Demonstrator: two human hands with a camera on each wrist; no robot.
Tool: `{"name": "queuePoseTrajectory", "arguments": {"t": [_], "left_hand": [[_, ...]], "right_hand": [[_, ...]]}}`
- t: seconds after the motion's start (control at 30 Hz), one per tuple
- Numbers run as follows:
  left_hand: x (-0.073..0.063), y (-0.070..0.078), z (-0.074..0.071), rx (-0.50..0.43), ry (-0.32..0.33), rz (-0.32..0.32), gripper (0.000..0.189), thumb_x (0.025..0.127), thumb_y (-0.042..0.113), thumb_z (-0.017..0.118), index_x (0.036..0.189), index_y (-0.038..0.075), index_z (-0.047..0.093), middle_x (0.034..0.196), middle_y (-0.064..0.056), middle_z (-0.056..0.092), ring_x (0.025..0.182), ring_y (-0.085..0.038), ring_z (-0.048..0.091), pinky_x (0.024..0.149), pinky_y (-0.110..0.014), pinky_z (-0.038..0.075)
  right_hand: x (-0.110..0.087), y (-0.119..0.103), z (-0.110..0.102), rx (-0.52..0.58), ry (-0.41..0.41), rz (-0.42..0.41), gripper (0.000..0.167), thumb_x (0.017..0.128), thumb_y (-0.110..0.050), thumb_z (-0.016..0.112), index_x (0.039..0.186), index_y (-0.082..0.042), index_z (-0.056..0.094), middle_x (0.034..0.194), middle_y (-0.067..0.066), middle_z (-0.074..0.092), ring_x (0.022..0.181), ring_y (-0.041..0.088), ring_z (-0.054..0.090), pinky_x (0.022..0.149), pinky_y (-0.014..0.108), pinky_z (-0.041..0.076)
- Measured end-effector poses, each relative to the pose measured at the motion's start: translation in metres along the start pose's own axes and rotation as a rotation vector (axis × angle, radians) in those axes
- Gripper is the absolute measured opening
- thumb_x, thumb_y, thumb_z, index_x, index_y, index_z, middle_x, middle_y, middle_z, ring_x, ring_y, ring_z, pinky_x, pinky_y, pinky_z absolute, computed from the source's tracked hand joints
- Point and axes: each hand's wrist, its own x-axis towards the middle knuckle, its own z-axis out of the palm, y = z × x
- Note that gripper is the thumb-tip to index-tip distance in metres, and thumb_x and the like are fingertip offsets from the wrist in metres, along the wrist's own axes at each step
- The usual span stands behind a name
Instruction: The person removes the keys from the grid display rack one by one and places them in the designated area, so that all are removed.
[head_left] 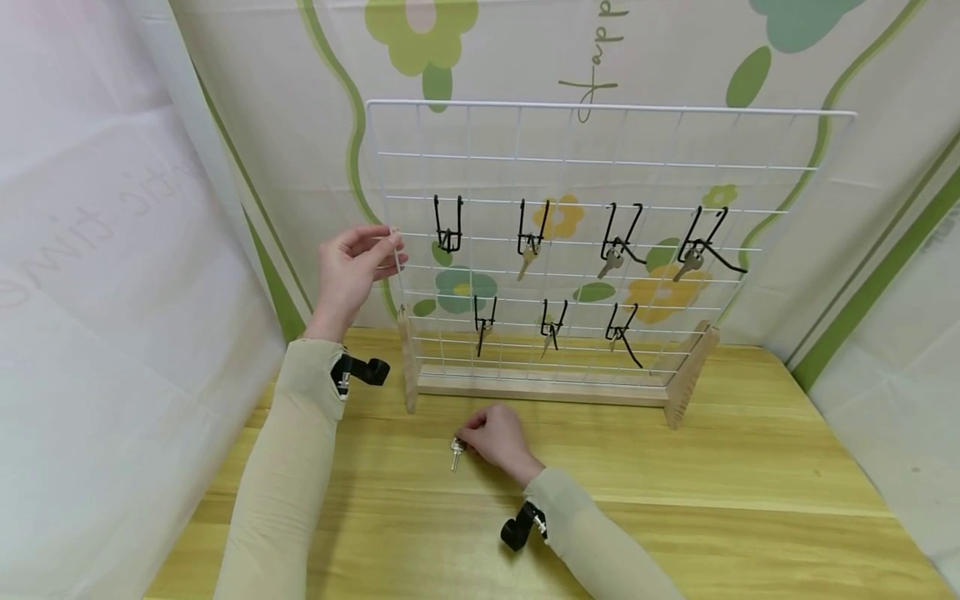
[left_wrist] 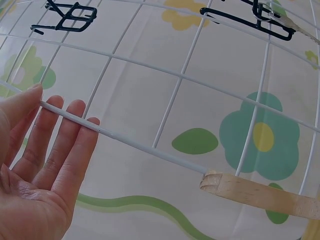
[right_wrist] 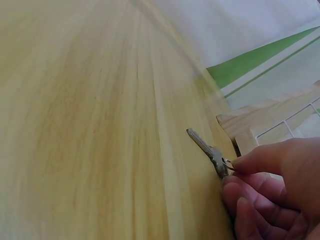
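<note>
My right hand [head_left: 498,437] is low over the table in front of the rack, pinching a small silver key [head_left: 456,456] by its ring. In the right wrist view the key [right_wrist: 205,148] points away from the fingertips, close over the wood. My left hand [head_left: 356,271] pinches the left edge rod of a white wire grid rack [head_left: 611,107]. The left wrist view has the thumb on the near side of that rod [left_wrist: 130,141] and the fingers behind it. Black double hooks hang on the grid in two rows. The upper left hook [head_left: 448,242] shows bare.
Keys hang from other hooks, among them a brass-coloured key [head_left: 527,260] and a darker key [head_left: 690,265]. Wooden feet [head_left: 686,379] and a wooden crossbar [head_left: 540,387] support the grid on the wooden table [head_left: 750,475]. Flower-printed cloth [head_left: 262,108] stands behind and at both sides.
</note>
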Motion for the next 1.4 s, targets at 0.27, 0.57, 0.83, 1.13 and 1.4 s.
{"name": "queuePoseTrajectory", "arguments": {"t": [0.27,0.57,0.83,1.13,1.4], "left_hand": [[0.001,0.0,0.0,-0.007,-0.005,0.007,0.023,0.093,0.018,0.079,0.11,0.003,0.073,0.1,-0.014,0.074,0.084,-0.023,0.075,0.076,-0.034,0.062],[0.0,0.0,0.0,-0.006,-0.009,0.011,0.023,0.093,0.018,0.078,0.11,0.003,0.073,0.1,-0.014,0.074,0.084,-0.024,0.075,0.076,-0.034,0.062],[0.0,-0.002,0.0,-0.022,-0.013,0.005,0.022,0.093,0.017,0.078,0.109,0.003,0.073,0.099,-0.014,0.074,0.084,-0.025,0.075,0.076,-0.034,0.062],[0.0,0.0,0.0,-0.026,-0.014,0.015,0.021,0.093,0.016,0.078,0.109,0.003,0.073,0.098,-0.014,0.074,0.084,-0.026,0.075,0.076,-0.035,0.062],[-0.001,0.001,-0.001,-0.017,-0.017,0.004,0.023,0.093,0.018,0.078,0.109,0.003,0.073,0.1,-0.014,0.074,0.085,-0.027,0.075,0.076,-0.035,0.062]], "right_hand": [[0.001,-0.001,0.0,-0.047,0.014,-0.014,0.01,0.085,-0.021,0.084,0.078,-0.014,0.079,0.07,-0.011,0.069,0.06,0.004,0.06,0.066,0.029,0.054],[0.0,0.001,0.0,0.003,0.002,-0.019,0.009,0.088,-0.02,0.082,0.084,-0.012,0.08,0.072,-0.009,0.07,0.056,0.006,0.061,0.056,0.026,0.053],[-0.01,-0.01,-0.022,0.197,-0.011,-0.013,0.022,0.09,-0.022,0.081,0.102,-0.004,0.077,0.079,-0.003,0.072,0.066,0.019,0.069,0.055,0.027,0.057],[-0.041,-0.079,-0.107,0.328,0.156,-0.133,0.022,0.086,-0.02,0.085,0.105,-0.013,0.079,0.093,-0.002,0.075,0.08,0.018,0.071,0.073,0.03,0.061],[-0.032,-0.119,-0.18,0.417,0.408,-0.292,0.033,0.085,-0.026,0.086,0.111,-0.007,0.077,0.102,0.004,0.076,0.088,0.024,0.072,0.075,0.029,0.061]]}}
